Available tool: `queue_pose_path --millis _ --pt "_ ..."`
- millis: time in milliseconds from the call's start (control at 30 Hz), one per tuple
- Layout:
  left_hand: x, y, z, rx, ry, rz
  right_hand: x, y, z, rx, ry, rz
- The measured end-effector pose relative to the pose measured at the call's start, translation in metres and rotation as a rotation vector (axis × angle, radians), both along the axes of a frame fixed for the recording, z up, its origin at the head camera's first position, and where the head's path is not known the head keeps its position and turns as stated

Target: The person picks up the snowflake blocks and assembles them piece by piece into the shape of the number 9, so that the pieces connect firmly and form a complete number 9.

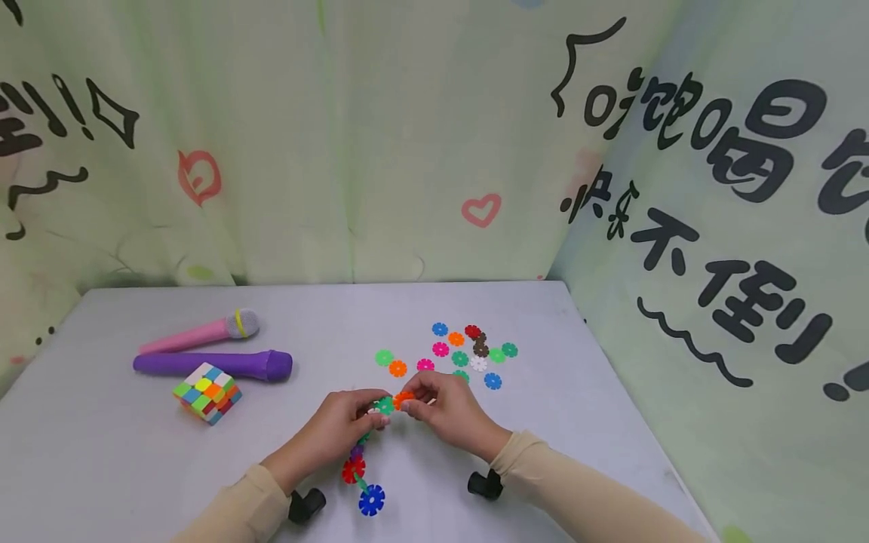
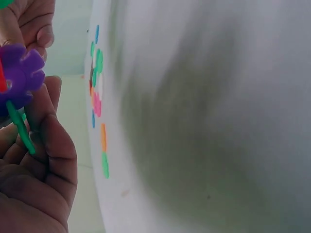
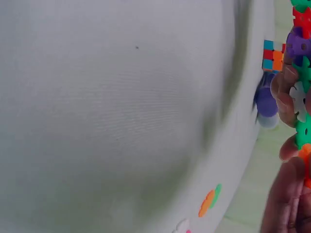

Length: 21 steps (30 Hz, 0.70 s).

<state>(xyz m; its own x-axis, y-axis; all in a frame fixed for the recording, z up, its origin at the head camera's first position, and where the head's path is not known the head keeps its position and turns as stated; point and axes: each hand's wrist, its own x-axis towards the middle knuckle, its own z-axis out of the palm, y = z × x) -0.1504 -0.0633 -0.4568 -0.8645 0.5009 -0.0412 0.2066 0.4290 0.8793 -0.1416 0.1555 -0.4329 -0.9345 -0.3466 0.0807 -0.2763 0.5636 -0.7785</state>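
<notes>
Orange plastic disc (image 1: 402, 400) (pinched, right hand (image 1: 449, 411)) is seemingly being joined to multicoloured plastic-disc chain (image 1: 351, 470) (gripped, left hand (image 1: 334, 427)), pressing needed next.

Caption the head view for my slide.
Two hands hold linked notched discs at a white table, loose discs scattered beyond.

cube (image 1: 207, 393) on tbl (image 1: 577, 407) in front of mics (image 1: 251, 366), loose discs (image 1: 460, 359) to their r.
</notes>
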Motion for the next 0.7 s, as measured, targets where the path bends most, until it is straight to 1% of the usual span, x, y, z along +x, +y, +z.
queue_pose_path --millis 100,167,233,300,400,467,567,700 --pt "0.0003 -0.0009 0.0031 -0.021 0.019 0.015 0.0001 0.0005 0.0004 -0.002 -0.041 0.002" --pt "0.0000 -0.0008 0.0048 -0.036 0.037 0.020 0.0011 0.0005 0.0004 0.005 -0.029 0.012" --pt "-0.0004 -0.0002 0.0057 -0.051 0.053 0.020 0.0026 0.0002 0.0000 0.014 0.012 0.026" --pt "-0.0005 0.0005 0.0062 -0.064 0.064 0.022 0.0044 -0.0001 -0.0004 0.034 0.083 0.034" --pt "0.0002 0.0013 0.0068 -0.071 0.059 0.022 0.0063 0.0001 -0.0014 0.054 0.171 0.031" --pt "0.0008 0.0016 0.0073 -0.072 0.058 0.021 0.0073 0.0006 -0.0009 0.051 0.196 0.013" --pt "0.0014 0.0018 0.0080 -0.070 0.062 0.010 0.0076 0.0012 0.0010 0.053 0.205 -0.006" --pt "0.0014 0.0013 0.0082 -0.073 0.068 0.001 0.0064 0.0013 0.0027 0.073 0.224 0.015"
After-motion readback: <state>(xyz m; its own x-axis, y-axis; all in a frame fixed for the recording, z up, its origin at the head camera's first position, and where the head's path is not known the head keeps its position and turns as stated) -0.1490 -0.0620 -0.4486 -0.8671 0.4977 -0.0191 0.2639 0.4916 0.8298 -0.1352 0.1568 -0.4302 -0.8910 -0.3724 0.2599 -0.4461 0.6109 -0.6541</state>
